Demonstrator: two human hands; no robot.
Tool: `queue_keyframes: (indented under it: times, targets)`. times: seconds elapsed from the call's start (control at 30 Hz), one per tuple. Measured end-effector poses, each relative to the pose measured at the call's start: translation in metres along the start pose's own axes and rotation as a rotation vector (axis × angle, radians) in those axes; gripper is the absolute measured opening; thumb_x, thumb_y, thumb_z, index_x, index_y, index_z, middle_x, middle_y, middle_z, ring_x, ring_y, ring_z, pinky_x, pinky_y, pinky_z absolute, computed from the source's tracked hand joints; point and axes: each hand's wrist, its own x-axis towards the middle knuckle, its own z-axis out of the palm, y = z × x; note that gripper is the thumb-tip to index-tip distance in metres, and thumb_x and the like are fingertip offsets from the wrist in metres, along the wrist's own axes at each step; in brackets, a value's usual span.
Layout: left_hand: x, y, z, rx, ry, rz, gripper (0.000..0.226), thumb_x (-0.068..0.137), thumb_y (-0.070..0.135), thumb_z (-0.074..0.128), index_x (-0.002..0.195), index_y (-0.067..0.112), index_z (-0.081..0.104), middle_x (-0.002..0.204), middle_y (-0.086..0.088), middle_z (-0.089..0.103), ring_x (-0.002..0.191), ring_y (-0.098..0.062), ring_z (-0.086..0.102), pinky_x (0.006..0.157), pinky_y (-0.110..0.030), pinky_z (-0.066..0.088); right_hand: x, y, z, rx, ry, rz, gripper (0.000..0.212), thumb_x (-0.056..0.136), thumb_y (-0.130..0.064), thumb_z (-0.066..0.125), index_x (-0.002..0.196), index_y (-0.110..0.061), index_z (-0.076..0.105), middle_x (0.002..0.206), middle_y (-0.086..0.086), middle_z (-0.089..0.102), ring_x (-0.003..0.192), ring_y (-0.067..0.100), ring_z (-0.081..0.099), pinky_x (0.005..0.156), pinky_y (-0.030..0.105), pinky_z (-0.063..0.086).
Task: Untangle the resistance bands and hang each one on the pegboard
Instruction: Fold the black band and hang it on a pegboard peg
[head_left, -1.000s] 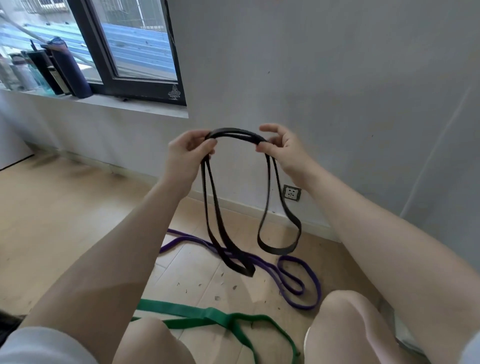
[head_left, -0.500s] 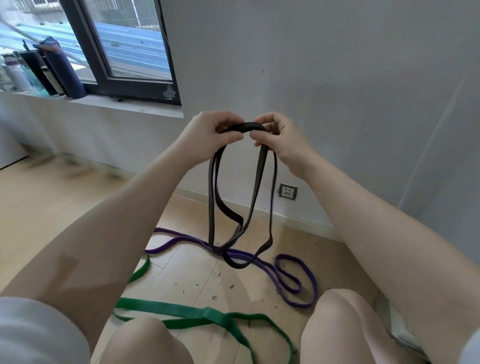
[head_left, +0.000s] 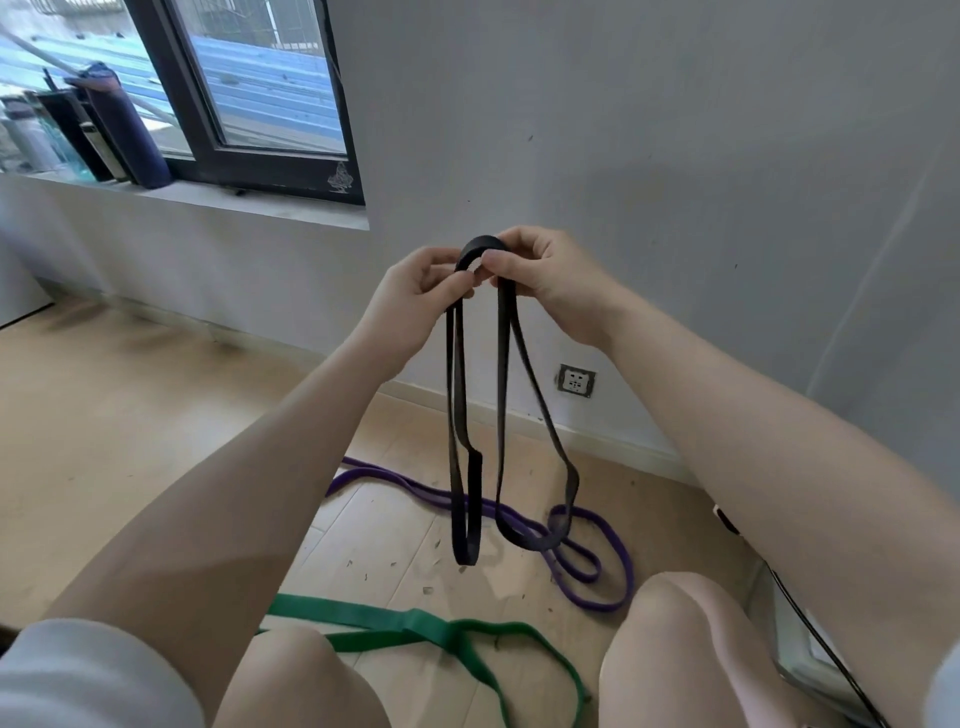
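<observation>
A black resistance band (head_left: 460, 447) hangs doubled in two long loops from my hands, its top fold raised in front of the wall. My left hand (head_left: 415, 296) pinches the fold from the left, and my right hand (head_left: 540, 265) pinches it from the right, fingers nearly touching. A purple band (head_left: 597, 571) lies coiled on the wooden floor under the hanging loops. A green band (head_left: 415, 626) lies on the floor close to my knees. No pegboard shows in this view.
A grey wall with a socket (head_left: 575, 380) stands just ahead. To the upper left, a window sill (head_left: 234, 205) carries several bottles (head_left: 124, 130). A black cable (head_left: 810, 623) runs along the floor at the right. My knees fill the bottom edge.
My hands came together, closing the wide top arc of the black band into a tight fold. The hanging loops now fall straighter and narrower.
</observation>
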Motion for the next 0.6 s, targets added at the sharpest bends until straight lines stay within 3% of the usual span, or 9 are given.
queue_keyframes:
  times: [0.03,0.17,0.3,0.47,0.6]
  targets:
    - [-0.003,-0.003,-0.001,0.015,-0.020,-0.009,0.020,0.092,0.008,0.054,0.111,0.009,0.059,0.092,-0.002,0.067,0.088,-0.012,0.064,0.091,-0.029,0.051,-0.001,0.001,0.000,0.018,0.004,0.003,0.003,0.086,-0.015,0.064,0.086,-0.017,0.062,0.082,-0.002,0.065,0.082,0.012,0.057,0.083,0.026,0.043]
    - [-0.012,-0.015,-0.007,0.076,-0.114,-0.048,0.018,0.097,0.014,0.046,0.110,0.017,0.059,0.090,0.001,0.065,0.088,-0.012,0.063,0.088,-0.029,0.051,-0.005,0.002,-0.002,-0.134,0.033,0.019,0.005,0.085,-0.012,0.066,0.084,-0.017,0.064,0.080,-0.004,0.062,0.073,0.001,0.056,0.072,0.013,0.042]
    - [-0.014,-0.024,-0.011,0.111,-0.124,-0.041,0.023,0.099,0.019,0.041,0.113,0.018,0.058,0.093,0.003,0.066,0.085,-0.011,0.061,0.086,-0.029,0.049,-0.006,0.003,0.002,-0.256,0.006,0.007,0.006,0.085,-0.011,0.065,0.090,-0.011,0.067,0.083,-0.001,0.064,0.080,0.008,0.057,0.078,0.021,0.043]
    - [-0.018,-0.030,-0.001,0.004,-0.172,-0.119,0.028,0.101,0.026,0.035,0.124,0.021,0.050,0.109,0.001,0.066,0.104,-0.011,0.061,0.093,-0.031,0.046,-0.002,0.006,0.013,-0.174,0.011,0.007,0.003,0.088,-0.013,0.062,0.090,-0.015,0.063,0.086,-0.003,0.064,0.084,0.007,0.059,0.083,0.019,0.045]
    - [-0.027,-0.044,0.000,0.139,-0.284,-0.130,0.037,0.096,0.020,0.047,0.132,0.025,0.038,0.114,0.007,0.061,0.112,-0.006,0.055,0.099,-0.028,0.041,-0.001,0.006,0.017,-0.034,0.127,-0.011,0.007,0.088,-0.011,0.063,0.085,-0.018,0.063,0.083,-0.006,0.062,0.079,0.003,0.057,0.077,0.012,0.045]
